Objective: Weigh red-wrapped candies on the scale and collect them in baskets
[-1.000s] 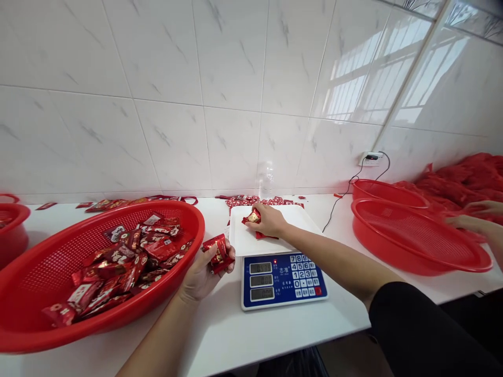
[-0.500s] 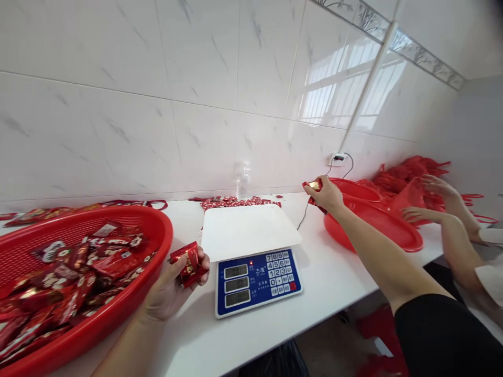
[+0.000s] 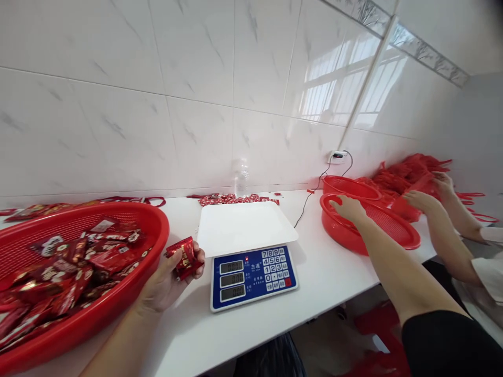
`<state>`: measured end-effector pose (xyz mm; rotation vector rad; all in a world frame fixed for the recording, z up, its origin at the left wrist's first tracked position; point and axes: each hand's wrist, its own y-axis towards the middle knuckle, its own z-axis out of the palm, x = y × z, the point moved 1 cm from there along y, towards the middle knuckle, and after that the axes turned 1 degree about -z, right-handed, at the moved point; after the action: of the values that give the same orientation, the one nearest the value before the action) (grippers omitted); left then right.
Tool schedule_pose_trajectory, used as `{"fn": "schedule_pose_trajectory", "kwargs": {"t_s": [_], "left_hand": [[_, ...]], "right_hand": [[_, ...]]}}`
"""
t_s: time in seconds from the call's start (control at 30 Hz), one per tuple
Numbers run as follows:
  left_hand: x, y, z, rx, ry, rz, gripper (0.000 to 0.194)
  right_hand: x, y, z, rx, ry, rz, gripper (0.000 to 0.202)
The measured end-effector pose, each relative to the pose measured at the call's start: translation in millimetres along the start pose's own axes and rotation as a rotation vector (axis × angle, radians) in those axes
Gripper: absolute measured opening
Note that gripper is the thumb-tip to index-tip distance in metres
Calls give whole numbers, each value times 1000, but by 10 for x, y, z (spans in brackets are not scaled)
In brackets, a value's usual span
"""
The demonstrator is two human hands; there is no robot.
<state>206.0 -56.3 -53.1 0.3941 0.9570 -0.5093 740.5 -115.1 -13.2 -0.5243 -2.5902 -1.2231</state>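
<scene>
My left hand is closed around red wrapped packets, just right of a big red basket filled with similar packets. My right hand hangs over the rim of another red basket on the right. Its fingers are apart and no packet shows in them; the fingertips are partly hidden. Between my hands stands a blue and white weighing scale with a bare white pan.
A clear plastic bottle and red patterned wrappers lie behind the scale. A cord runs to a wall socket. At the right, a co-worker's hands handle red mesh bags. A second basket sits behind.
My right hand has moved right and down from beside the socket to over the right basket, and the packet it held is gone from its fingers. My left hand still holds its packets.
</scene>
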Motion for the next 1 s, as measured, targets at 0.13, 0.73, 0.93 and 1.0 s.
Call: {"fn": "schedule_pose_trajectory", "kwargs": {"t_s": [0.13, 0.73, 0.93, 1.0], "left_hand": [[-49, -23, 130, -140, 141, 38, 36], [-178, 702, 492, -81, 1767, 81, 47], [-283, 762, 529, -91, 1825, -14, 56], [-324, 799, 565, -115, 1788, -65, 70]], "right_hand": [[584, -185, 213, 80, 72, -104, 45], [2336, -1192, 397, 184, 713, -378, 26], [2255, -1251, 399, 102, 769, -308, 20], [2244, -1261, 388, 82, 780, -302, 18]]}}
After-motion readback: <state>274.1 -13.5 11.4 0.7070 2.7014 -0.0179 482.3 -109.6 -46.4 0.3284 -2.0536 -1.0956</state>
